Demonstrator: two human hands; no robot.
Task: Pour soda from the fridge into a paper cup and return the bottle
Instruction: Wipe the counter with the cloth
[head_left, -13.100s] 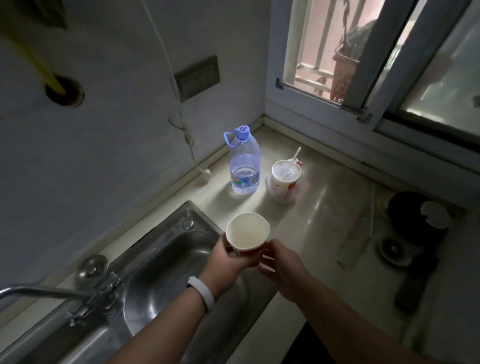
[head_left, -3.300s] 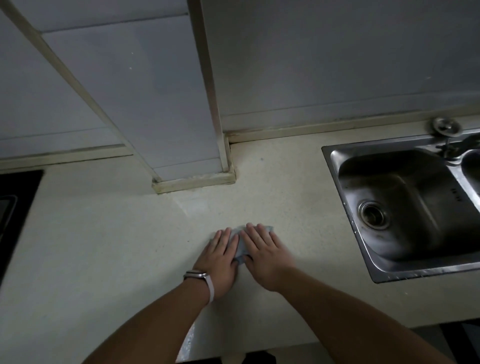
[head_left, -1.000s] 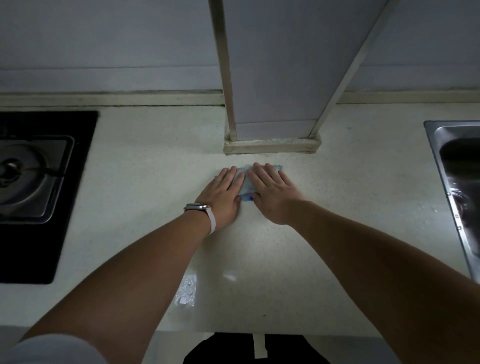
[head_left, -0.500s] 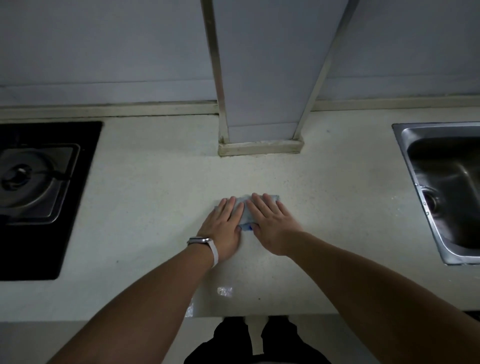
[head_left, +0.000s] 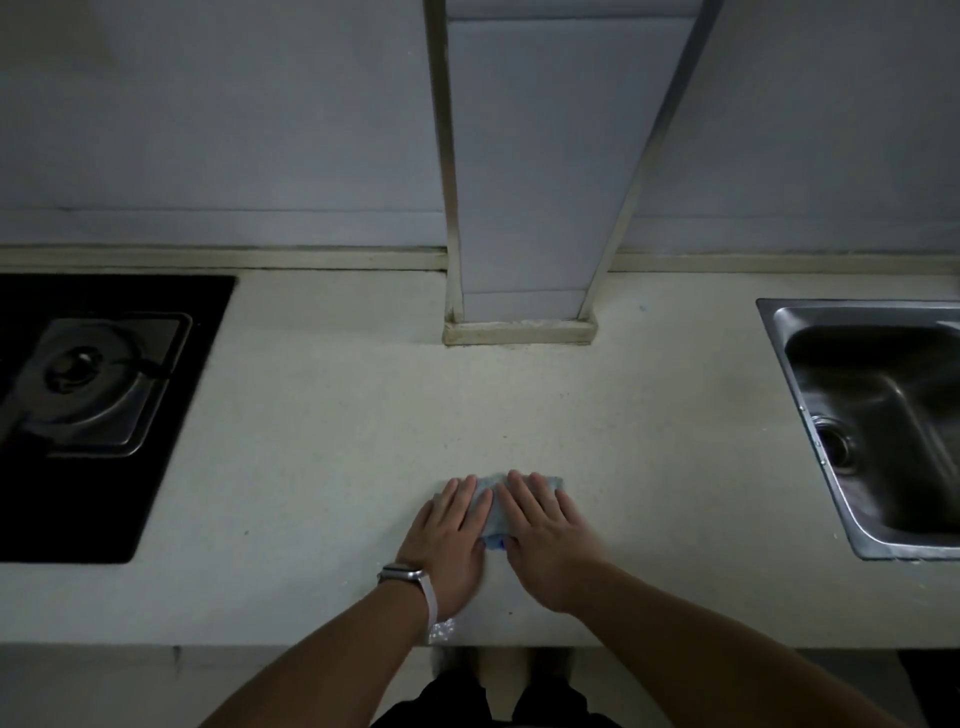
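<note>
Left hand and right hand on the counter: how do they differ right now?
The left hand has a wristband at its wrist; the right hand has a bare wrist. The left hand lies on the left part of the blue cloth, the right hand on its right part. Both lie flat, side by side, with straight fingers pressing the cloth onto the counter.

A pale blue folded cloth (head_left: 494, 522) lies flat on the surface (head_left: 337, 467), beneath the straight fingers of the left hand (head_left: 449, 540) and right hand (head_left: 545, 535).
</note>
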